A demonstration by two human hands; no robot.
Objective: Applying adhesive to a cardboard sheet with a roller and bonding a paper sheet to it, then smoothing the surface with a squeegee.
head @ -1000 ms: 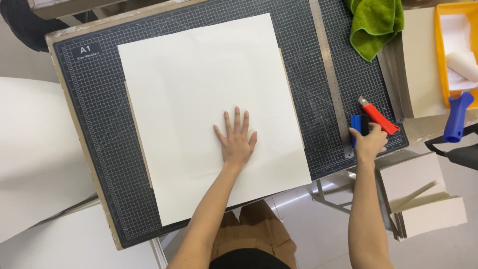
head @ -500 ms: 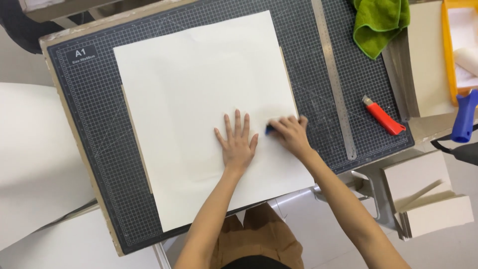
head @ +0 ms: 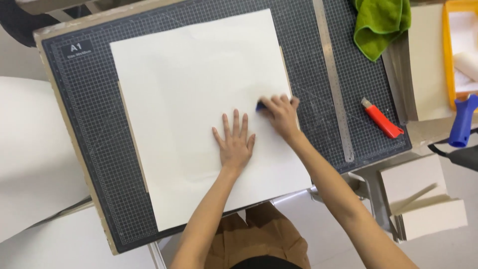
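A: The fingers (head: 234, 124) of the left hand (head: 235, 144) are spread wide and pressed flat on the large sheet of off-white paper (head: 199, 99), holding nothing. How do the others stand?

B: The fingers (head: 279, 102) of the right hand (head: 281, 114) are curled down over a small blue plastic tool (head: 260, 106); only 1 corner of it shows past the fingertips, so its exact shape cannot be told. The tool rests on the paper, just beside the left hand's fingertips.

A: Where does the paper lie?

B: It covers most of the dark grey gridded cutting mat (head: 94, 124), with a thin edge of tan board (head: 133, 144) showing from under its left side. The mat sits on a pale brown board (head: 69, 144).

A: And to the right of the hands?

B: A long steel ruler (head: 332, 79) lies on the mat, running up and down, near the right hand but apart from it. Beyond it lies a red utility knife (head: 381, 117), also on the mat. A crumpled green cloth (head: 381, 25) overlaps the mat's upper right corner. At the far right edge, a yellow plastic tray (head: 446, 50) holds a white roller, and a blue handle (head: 463, 119) sticks out below it.
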